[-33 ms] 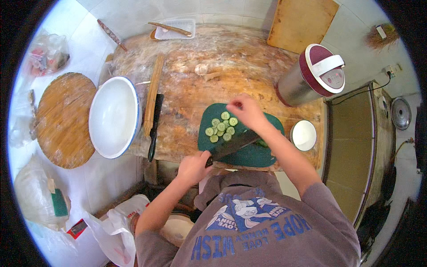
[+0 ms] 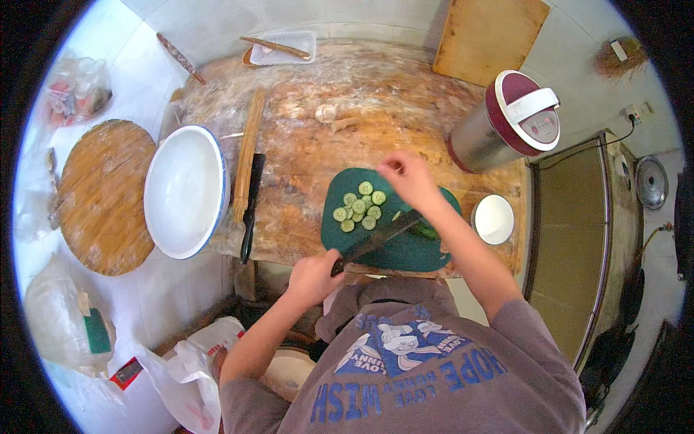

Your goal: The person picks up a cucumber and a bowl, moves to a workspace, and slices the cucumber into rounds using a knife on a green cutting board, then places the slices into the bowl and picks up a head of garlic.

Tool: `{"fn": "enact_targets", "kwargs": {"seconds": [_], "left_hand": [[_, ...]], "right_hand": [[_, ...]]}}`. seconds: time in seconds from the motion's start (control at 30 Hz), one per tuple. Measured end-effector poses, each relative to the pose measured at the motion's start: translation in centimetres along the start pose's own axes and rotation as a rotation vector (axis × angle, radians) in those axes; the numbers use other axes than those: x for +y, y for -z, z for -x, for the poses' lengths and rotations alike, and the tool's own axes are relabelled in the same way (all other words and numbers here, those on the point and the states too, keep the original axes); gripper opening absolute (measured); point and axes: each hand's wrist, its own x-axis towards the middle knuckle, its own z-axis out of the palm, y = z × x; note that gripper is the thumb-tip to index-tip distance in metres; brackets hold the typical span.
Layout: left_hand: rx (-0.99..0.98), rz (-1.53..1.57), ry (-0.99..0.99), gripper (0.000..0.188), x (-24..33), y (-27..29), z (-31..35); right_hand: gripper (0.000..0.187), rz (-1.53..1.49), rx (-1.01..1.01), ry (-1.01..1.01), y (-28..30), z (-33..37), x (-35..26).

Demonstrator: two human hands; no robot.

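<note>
My left hand (image 2: 313,277) is closed round the handle of a dark kitchen knife (image 2: 387,236) at the near edge of the green cutting board (image 2: 340,184). The blade slants up to the right over the board, edge-on in part. Several round cucumber slices (image 2: 359,207) lie in a loose cluster left of the blade. Beyond it, partly hidden by blade and forearm, is an uncut length of cucumber (image 2: 424,230). My right hand (image 2: 406,177) hovers over the board's far edge, fingers curled together; whatever they may pinch is too small to make out.
To the left stand a white enamel basin (image 2: 184,192), a round wooden board (image 2: 108,195), a long black-handled knife (image 2: 250,210) and wooden sticks (image 2: 249,155). A white bowl (image 2: 494,220) and a steel jug-like appliance (image 2: 477,134) are on the right of the floury wooden table (image 2: 390,94).
My right hand has shifted slightly to the right, away from the slices. The knife blade has turned and now looks narrower, showing more of the cucumber behind it. The slices stay put.
</note>
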Motion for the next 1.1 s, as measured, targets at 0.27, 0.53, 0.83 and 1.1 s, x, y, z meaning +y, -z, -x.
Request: {"fn": "enact_targets", "kwargs": {"seconds": [0.27, 0.53, 0.83, 1.1], "left_hand": [[0.081, 0.122, 0.088, 0.024, -2.6, -0.4, 3.1], [0.179, 0.217, 0.115, 0.026, -0.7, -1.1, 1.3], [0.242, 0.219, 0.054, 0.022, 5.8, -2.6, -3.0], [0.251, 0.107, 0.013, 0.021, 6.6, -3.4, -3.5]], "right_hand": [[0.019, 0.082, -0.086, -0.232, 4.0, 6.3, 6.8], [0.032, 0.292, -0.170, -0.170, -0.1, 10.0, 7.2], [0.029, 0.196, -0.030, -0.163, -2.1, 10.4, 7.4], [0.031, 0.138, -0.014, -0.151, -2.4, 10.4, 8.2]]}}
